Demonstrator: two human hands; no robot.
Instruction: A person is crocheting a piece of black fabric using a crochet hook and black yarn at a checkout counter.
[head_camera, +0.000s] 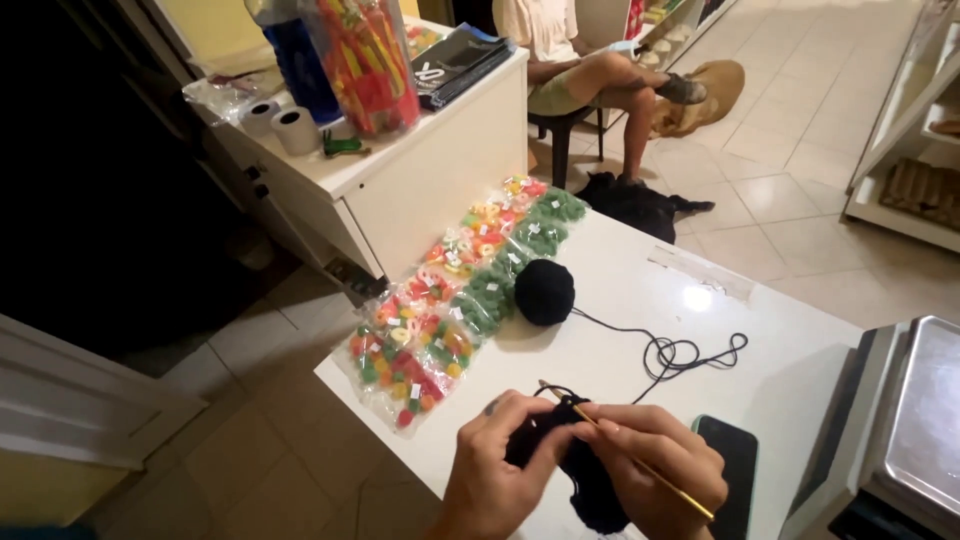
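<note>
My left hand pinches a piece of black crochet work at the near edge of the white table. My right hand grips the same black piece and holds a thin yellow crochet hook that slants from the work down to the right. A black strand of yarn runs in loops across the table from the work to a black yarn ball further back.
Clear bags of coloured candies line the table's left edge. A dark phone lies by my right hand, a metal scale at the right. Behind stands a white counter with paper rolls and jars; a seated person and two dogs on the floor.
</note>
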